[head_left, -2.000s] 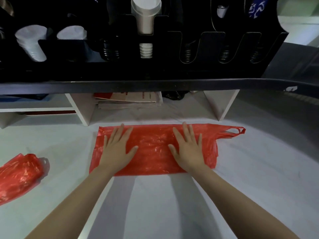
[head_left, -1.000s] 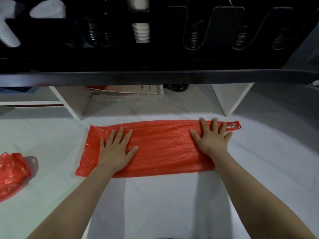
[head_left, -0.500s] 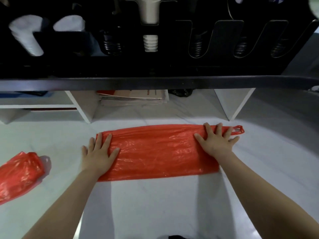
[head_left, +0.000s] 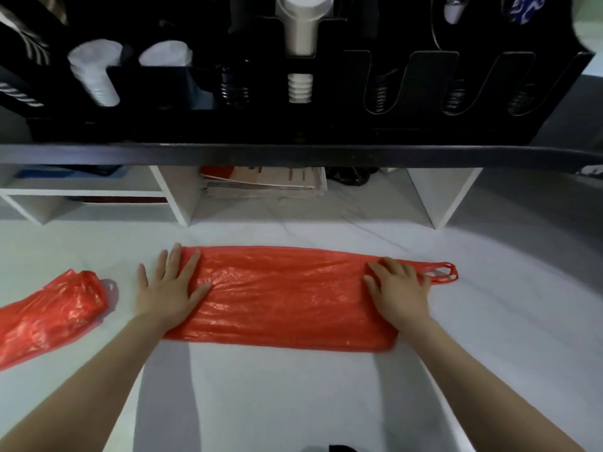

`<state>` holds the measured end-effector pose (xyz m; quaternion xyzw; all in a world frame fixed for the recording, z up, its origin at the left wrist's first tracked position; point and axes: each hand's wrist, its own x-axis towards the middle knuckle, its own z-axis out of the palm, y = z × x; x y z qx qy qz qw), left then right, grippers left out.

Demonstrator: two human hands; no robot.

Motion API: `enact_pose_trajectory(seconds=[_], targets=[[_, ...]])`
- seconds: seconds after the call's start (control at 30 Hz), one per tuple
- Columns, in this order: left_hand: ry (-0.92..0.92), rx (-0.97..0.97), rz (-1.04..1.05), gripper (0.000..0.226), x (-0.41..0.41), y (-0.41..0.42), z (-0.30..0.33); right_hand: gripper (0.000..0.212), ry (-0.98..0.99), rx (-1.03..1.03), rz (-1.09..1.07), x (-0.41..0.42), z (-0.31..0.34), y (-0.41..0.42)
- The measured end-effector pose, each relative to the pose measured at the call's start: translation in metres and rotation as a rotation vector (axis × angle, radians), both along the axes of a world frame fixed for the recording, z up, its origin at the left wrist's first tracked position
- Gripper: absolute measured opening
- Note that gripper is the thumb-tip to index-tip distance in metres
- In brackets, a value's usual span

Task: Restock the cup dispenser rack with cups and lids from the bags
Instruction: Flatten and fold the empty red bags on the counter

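Rack [head_left: 293,132] slots with white cups [head_left: 300,88]

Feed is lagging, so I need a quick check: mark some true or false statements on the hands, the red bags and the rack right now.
1. Both hands lie on the flattened red bag. True: left hand at its left end, right hand near the handles.
2. A second red bag lies crumpled to the left. True.
3. The left hand grips a stack of cups. False: its fingers are spread flat.
4. Every slot of the rack is empty. False: white cups sit in some.
5. The flattened bag bulges with cups. False: it lies flat.
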<state>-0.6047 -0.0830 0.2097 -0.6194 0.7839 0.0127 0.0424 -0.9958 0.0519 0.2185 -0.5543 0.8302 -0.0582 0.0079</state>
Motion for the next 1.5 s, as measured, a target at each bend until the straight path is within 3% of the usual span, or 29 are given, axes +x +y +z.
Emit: enact_pose_trajectory(seconds=[0.1,0.17,0.33,0.5,0.67,0.87,1.03,1.2,1.3,1.4,1.5], targets=[[-0.03,-0.181,-0.075,0.074,-0.03,0.012,0.01,0.042,-0.027,0.026,-0.073,-0.016,-0.001,0.013],[0.054,-0.207,-0.164,0.074,-0.069,0.028,0.016,0.044,-0.001,0.02,-0.087,-0.018,0.0,0.02],[0.176,-0.034,-0.406,0.071,-0.161,0.081,0.022,0.05,0.038,0.093,-0.111,-0.013,0.01,0.032],[0.196,0.097,-0.544,0.071,-0.186,0.109,0.02,0.047,0.015,0.146,-0.144,-0.015,0.017,0.058],[0.179,0.192,-0.606,0.079,-0.172,0.118,0.005,0.032,-0.243,0.084,-0.04,-0.016,0.018,0.079],[0.092,0.153,-0.711,0.082,-0.137,0.115,-0.012,0.011,-0.41,0.0,0.036,-0.013,0.015,0.082],[0.131,0.149,-0.731,0.081,-0.107,0.118,-0.01,0.021,-0.506,-0.009,0.13,0.015,0.014,0.08],[0.355,0.055,-0.748,0.065,-0.073,0.149,0.013,0.013,-0.522,-0.035,0.158,0.036,0.008,0.09],[0.351,0.11,-0.721,0.082,-0.041,0.17,0.01,0.021,-0.494,-0.015,0.187,0.052,0.008,0.104],[0.289,0.222,-0.71,0.094,-0.01,0.182,0.003,0.045,-0.456,-0.056,0.267,0.07,0.005,0.123],[0.292,0.216,-0.728,0.092,0.007,0.195,0.002,0.051,-0.348,-0.12,0.434,0.084,0.0,0.14]])
